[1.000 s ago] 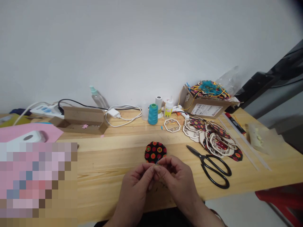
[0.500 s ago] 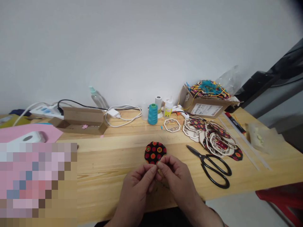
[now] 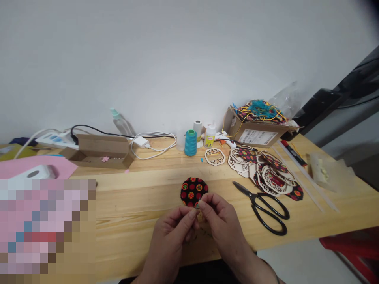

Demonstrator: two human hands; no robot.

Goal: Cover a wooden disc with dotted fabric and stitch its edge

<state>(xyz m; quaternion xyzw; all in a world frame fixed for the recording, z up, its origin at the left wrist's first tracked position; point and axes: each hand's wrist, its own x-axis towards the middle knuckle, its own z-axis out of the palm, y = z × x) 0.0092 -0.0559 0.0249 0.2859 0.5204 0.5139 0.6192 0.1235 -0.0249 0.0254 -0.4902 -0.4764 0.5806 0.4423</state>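
Observation:
Just beyond my fingertips lies a rounded piece of black fabric (image 3: 192,191) with red and orange flower patterns, on the wooden table. My left hand (image 3: 174,232) is closed, its thumb pinched against the forefinger. Beside it, my right hand (image 3: 220,221) pinches in the same way, its fingertips close to the fabric's near edge. Whatever sits between the fingertips is too small to make out. Black-handled scissors (image 3: 251,196) lie to the right of my right hand, their blades pointing to the far left.
Patterned pieces and cut-out wooden frames (image 3: 275,179) are heaped at the right. A cardboard box (image 3: 257,134) stands behind them. A teal thread spool (image 3: 190,143) and a glue bottle (image 3: 210,137) stand near the wall. An open cardboard box (image 3: 103,157) sits at left.
My fingertips have drawn slightly apart, the right hand's shifting a little up and right. The fabric piece and scissors look the same.

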